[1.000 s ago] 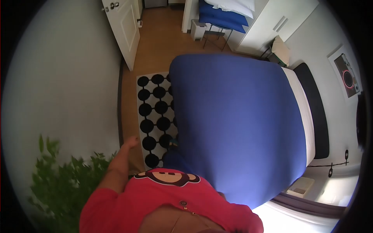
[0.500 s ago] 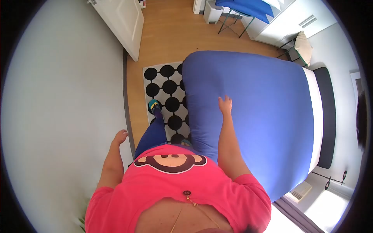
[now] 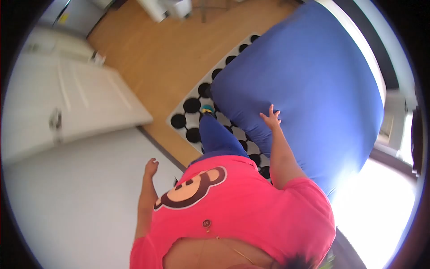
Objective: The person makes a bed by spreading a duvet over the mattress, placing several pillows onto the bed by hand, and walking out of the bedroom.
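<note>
My right hand (image 3: 271, 119) is over the near part of the blue-covered bed (image 3: 304, 76), fingers spread and nothing in them; whether it touches the cover I cannot tell. On the other side of my body, my left hand (image 3: 152, 167) hangs beside the pale wall (image 3: 89, 193), its fingers loosely bent and holding nothing. Below the bed's edge lies a rug (image 3: 204, 105) with black circles, and one of my feet (image 3: 207, 109) is on it.
A white door (image 3: 85, 101) with a metal knob stands at the left. Wooden floor (image 3: 148, 49) runs between door and rug. A white bin-like object (image 3: 179, 8) and thin chair legs are at the top. Bright light comes from the lower right.
The view has turned, so the door now appears larger at the left and the bed tilts to the right. My right hand has come into view, and its fingers are spread wider.
</note>
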Tool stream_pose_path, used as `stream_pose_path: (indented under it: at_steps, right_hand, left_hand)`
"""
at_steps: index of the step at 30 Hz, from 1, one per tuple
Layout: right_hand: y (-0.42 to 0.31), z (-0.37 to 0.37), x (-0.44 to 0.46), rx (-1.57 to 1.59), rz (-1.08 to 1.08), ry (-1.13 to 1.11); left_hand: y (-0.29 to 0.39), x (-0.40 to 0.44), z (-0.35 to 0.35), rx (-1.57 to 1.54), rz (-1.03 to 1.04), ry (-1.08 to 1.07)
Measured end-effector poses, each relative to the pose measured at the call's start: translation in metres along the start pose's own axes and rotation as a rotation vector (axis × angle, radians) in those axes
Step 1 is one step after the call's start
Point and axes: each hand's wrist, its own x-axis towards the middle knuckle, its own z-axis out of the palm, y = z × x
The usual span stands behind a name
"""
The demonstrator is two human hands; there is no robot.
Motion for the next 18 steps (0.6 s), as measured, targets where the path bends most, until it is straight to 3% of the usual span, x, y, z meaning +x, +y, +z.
stream_pose_path:
  at_steps: [4,5,6,8,9,10,11,13,14,17,18]
  right_hand:
    - [-0.103,-0.013,-0.039,0.252,0.362,0.072]
    - [-0.129,-0.013,-0.035,0.257,0.358,0.096]
    - [-0.159,-0.017,-0.033,0.228,0.305,0.029]
    - [-0.214,0.045,0.026,0.201,-0.141,-0.111]
    - [-0.254,0.030,0.012,0.327,-0.377,-0.332]
    - [-0.294,0.091,0.059,0.174,-0.557,-0.257]
    - [-0.327,0.078,0.037,0.111,-0.690,-0.302]
    - [-0.381,0.076,0.007,0.025,-0.746,-0.262]
    - [-0.379,0.014,-0.035,0.056,-0.779,-0.261]
    - [-0.367,0.058,-0.015,0.277,-0.773,-0.188]
    - [-0.355,0.054,-0.012,0.373,-0.585,-0.324]
  left_hand:
    - [0.079,0.122,-0.100,-0.226,0.155,0.015]
    - [0.116,0.148,-0.122,-0.270,0.213,0.004]
    - [0.146,0.167,-0.143,-0.241,0.267,-0.056]
    - [0.184,0.191,-0.174,-0.208,0.340,-0.161]
    - [0.193,0.217,-0.184,-0.137,0.427,-0.216]
    - [0.187,0.253,-0.190,-0.090,0.511,-0.260]
    - [0.190,0.283,-0.195,-0.048,0.588,-0.300]
    - [0.211,0.315,-0.209,-0.082,0.516,-0.386]
    - [0.244,0.309,-0.231,-0.078,0.454,-0.417]
    - [0.264,0.342,-0.240,0.035,0.531,-0.474]
    - [0.272,0.351,-0.245,0.116,0.568,-0.497]
